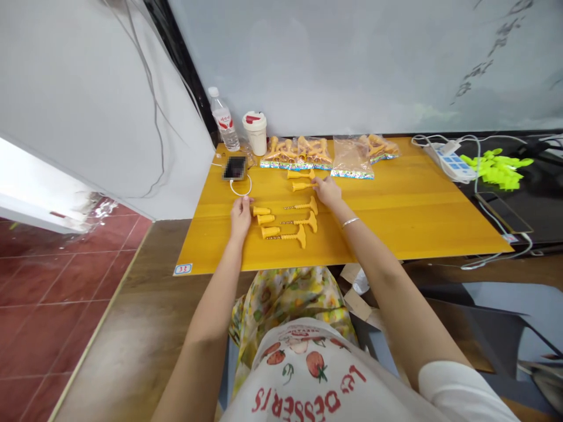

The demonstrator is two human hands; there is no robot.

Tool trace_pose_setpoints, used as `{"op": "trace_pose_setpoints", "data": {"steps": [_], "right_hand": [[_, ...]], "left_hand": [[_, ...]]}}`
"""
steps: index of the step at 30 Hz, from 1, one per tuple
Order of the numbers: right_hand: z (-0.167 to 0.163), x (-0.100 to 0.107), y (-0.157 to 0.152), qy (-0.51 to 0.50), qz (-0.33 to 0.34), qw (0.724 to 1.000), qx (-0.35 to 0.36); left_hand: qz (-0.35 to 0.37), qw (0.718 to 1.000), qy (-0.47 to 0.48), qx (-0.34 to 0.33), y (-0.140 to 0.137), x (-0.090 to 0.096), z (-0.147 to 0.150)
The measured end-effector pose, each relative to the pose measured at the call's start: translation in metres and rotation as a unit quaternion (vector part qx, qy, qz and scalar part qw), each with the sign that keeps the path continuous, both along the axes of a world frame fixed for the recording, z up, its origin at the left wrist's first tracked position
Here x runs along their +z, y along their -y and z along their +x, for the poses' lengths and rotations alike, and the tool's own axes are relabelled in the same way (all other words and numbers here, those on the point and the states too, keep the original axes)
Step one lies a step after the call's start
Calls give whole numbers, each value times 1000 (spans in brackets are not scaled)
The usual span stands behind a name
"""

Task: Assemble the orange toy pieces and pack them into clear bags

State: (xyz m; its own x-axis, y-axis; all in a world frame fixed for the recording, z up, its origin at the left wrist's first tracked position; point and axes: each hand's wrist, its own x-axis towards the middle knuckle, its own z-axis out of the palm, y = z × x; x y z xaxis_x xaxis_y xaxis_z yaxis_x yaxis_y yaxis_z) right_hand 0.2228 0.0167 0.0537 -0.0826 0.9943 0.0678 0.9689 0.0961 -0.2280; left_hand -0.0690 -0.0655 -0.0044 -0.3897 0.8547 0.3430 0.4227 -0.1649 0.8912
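My right hand pinches the handle end of a yellow corkscrew whose screw is covered by a tapered sleeve. Just behind it lies another sheathed yellow corkscrew. Three bare corkscrews with metal spirals and yellow T-handles, such as the middle one, are lined up on the table. To their left are three loose yellow sleeves, one of them the front sleeve. My left hand rests on the tabletop beside these sleeves, fingers loosely bent, with nothing visible in it.
Clear bags of yellow corkscrews and a flatter clear bag line the back of the yellow table. A cabled phone, water bottle and lidded cup stand back left. Bright green pieces lie near a power strip.
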Motion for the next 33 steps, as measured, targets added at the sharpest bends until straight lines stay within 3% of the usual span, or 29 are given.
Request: {"op": "trace_pose_setpoints", "data": {"steps": [4,10,13,16,19,23,29,33], "right_hand": [[-2,9,19,-70,37,997,23],[-25,26,49,-237,19,958,160],[-30,31,62,-394,-62,897,189],[-29,33,70,-540,-150,816,141],[-28,36,75,-585,-185,782,110],[-28,42,82,-578,-175,789,109],[-32,42,88,-561,-83,806,170],[-32,39,91,-518,-21,838,173]], "left_hand": [[78,991,-109,13,12,23,12],[182,948,-216,-148,28,54,51],[194,948,-206,-149,33,56,55],[208,942,-215,-151,37,57,52],[207,936,-243,-150,39,63,50],[195,936,-248,-157,39,74,49],[169,950,-219,-148,38,77,49],[120,969,-163,-143,39,78,53]]}}
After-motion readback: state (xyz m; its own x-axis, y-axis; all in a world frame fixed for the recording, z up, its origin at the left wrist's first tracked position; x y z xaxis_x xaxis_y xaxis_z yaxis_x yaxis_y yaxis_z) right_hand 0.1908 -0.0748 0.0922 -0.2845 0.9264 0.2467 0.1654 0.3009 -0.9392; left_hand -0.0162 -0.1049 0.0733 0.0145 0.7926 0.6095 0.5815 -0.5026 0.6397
